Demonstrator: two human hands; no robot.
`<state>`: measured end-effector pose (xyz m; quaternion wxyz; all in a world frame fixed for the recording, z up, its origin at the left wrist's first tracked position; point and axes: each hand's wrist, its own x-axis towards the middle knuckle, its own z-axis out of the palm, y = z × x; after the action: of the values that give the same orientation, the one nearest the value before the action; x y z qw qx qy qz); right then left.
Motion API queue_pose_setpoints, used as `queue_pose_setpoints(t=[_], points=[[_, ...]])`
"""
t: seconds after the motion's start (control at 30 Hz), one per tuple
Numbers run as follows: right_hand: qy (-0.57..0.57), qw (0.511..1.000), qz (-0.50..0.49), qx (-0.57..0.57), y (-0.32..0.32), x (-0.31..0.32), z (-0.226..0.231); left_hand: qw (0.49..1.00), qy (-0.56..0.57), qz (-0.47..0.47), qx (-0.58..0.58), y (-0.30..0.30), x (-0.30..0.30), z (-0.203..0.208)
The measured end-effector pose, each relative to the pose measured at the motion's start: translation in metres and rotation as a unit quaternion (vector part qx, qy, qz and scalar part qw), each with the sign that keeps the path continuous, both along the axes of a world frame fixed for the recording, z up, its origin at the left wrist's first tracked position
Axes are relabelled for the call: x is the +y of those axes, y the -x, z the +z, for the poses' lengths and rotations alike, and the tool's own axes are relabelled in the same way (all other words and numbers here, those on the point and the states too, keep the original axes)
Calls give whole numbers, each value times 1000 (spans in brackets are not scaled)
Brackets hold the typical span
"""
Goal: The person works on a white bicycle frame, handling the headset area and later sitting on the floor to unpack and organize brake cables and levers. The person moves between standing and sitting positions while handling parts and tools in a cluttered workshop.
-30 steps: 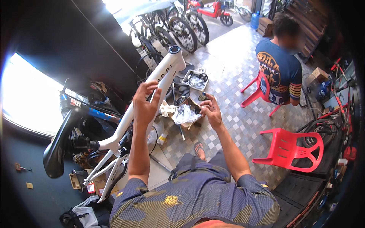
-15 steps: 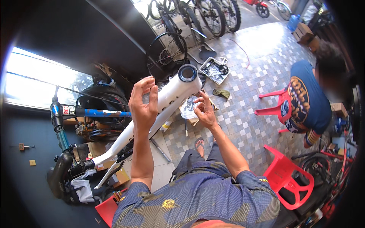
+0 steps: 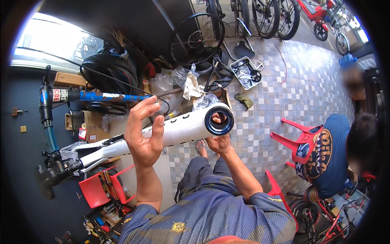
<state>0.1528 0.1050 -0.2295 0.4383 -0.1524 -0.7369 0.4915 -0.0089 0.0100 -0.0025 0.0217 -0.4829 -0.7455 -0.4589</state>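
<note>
Left hand [image 3: 143, 140], fingers spread apart, over a white frame [image 3: 187, 131]; right hand [image 3: 220, 143] at the frame's right end, its fingers partly hidden, grip impossible to tell.

Lettered stand label [image 3: 60, 95] and co-worker's blue shirt [image 3: 328, 156]

Room opens right of the white frame [image 3: 185, 129]; a blue bar [image 3: 90, 96] obstructs beyond its left part.
</note>
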Motion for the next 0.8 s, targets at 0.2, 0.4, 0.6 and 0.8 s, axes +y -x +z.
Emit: queue_pose_setpoints(t=[0.2, 0.4, 0.6, 0.8], points=[[-80, 996, 20, -38, -2, 0, 6, 1000, 10, 4, 2, 3, -3, -2], [-114, 989, 18, -94, -5, -10, -6, 1000, -10, 18, -21, 1, 0, -1], [-142, 979, -25, -145, -1, -15, -16, 1000, -1, 8, -24, 1, -1, 1], [-125, 983, -36, -127, 6, -17, -9, 1000, 13, -2, 1, 3, -2, 3]])
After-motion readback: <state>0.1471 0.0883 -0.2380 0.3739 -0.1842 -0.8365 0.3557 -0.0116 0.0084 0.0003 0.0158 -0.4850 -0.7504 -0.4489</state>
